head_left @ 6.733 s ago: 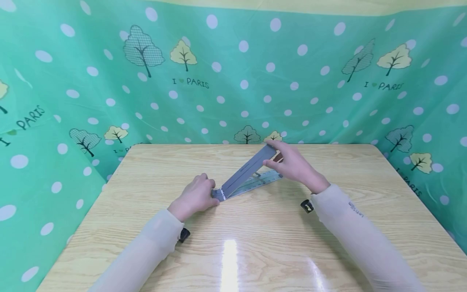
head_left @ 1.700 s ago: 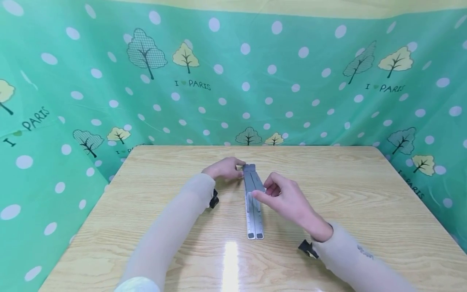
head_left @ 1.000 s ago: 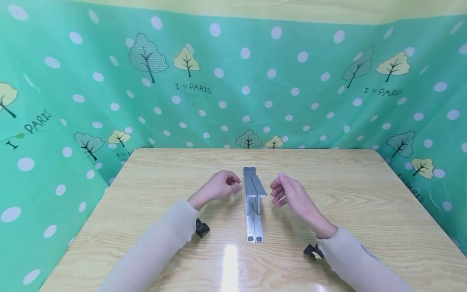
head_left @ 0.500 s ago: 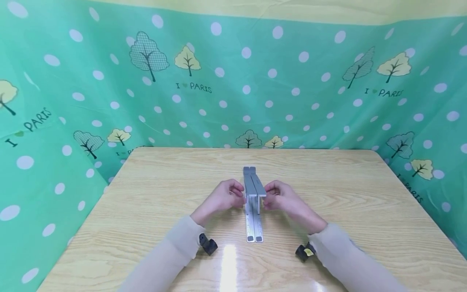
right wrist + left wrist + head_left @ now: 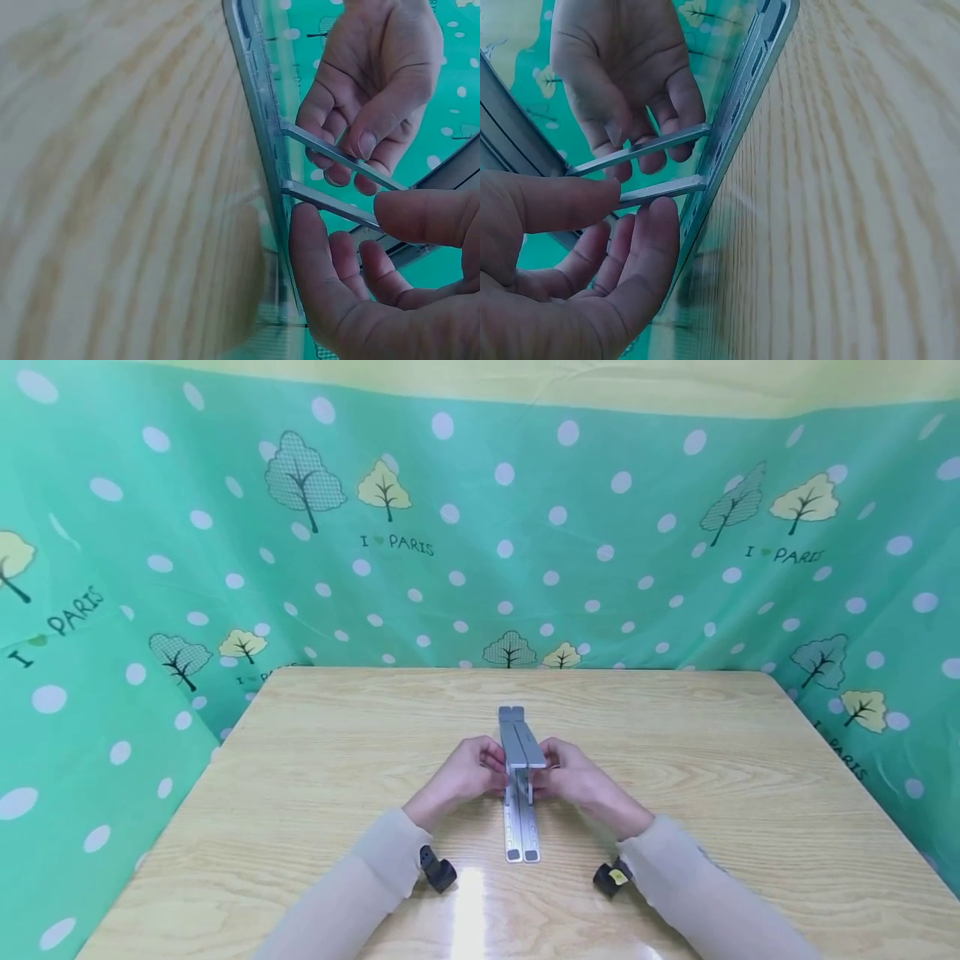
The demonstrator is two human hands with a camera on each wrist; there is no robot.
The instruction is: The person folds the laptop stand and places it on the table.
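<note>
A grey metal folding laptop stand (image 5: 522, 750) stands half raised on the table, its length running away from me. Its hinged end is at the back, and two thin struts prop the upper arms over the slotted base (image 5: 522, 839). My left hand (image 5: 467, 774) pinches the left strut (image 5: 664, 189) between thumb and fingers, clear in the left wrist view. From the other side my right hand (image 5: 579, 779) pinches the right strut (image 5: 330, 202). In the head view the upper arms partly cover the fingertips of both hands.
The wood-grain table (image 5: 337, 752) carries the stand near its middle. A green curtain (image 5: 645, 568) with dots and trees hangs behind and at both sides. Black wrist cameras (image 5: 440, 873) sit under both sleeves, close to the tabletop.
The stand has turned from slanting right to pointing straight away. My left hand has left its hinged end, my right hand its raised end; both have come in to the struts from opposite sides.
</note>
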